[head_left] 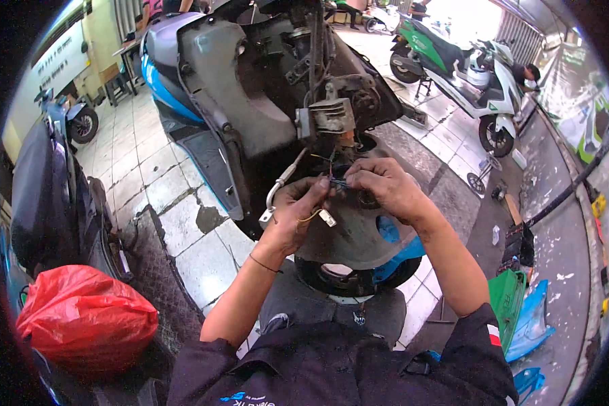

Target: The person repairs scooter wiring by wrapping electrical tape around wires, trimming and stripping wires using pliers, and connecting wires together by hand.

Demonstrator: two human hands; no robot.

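Both my hands meet in front of a partly stripped scooter (250,95), each pinching thin dark wires (338,181) between thumb and fingers. My left hand (303,203) grips the wires from the left, and my right hand (384,186) holds them close by on the right. Beneath my left fingers hangs a white connector (327,218) on a yellowish wire. A pale metal tube (284,179) slants past the left hand. Just beyond my hands sits a finned metal unit (331,116) on the scooter's bare front. The wire ends are mostly hidden by my fingertips.
A red plastic bag (88,318) rests at the lower left beside a dark scooter seat (34,196). Green panels (507,301) and blue panels (531,314) lean at the right. Farther off stand a green and white scooter (460,74) and a person (526,74) crouching.
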